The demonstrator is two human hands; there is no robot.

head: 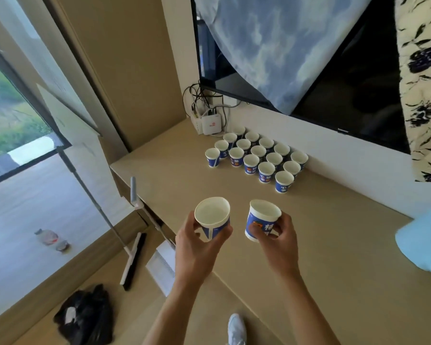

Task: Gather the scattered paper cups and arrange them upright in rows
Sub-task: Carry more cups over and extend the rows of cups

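The cup [212, 217] held by the left hand [194, 245] is white inside, its wall blue with a white stripe; the second cup [261, 220], held by the right hand [279, 242], is blue under a white rim, with white characters and an orange mark; the rowed cups [256, 158] show the same blue, white and orange print. The counter [321, 245] is pale beige. A draped cloth [271, 46] is blue mottled with white, like clouds; the screen [358, 78] is black; a hanging fabric [423, 83] is cream with dark navy flowers and leaves; a soft cloth [423, 247] is light blue; the router [210, 124] is white; the bag [85, 317] on the floor is black.
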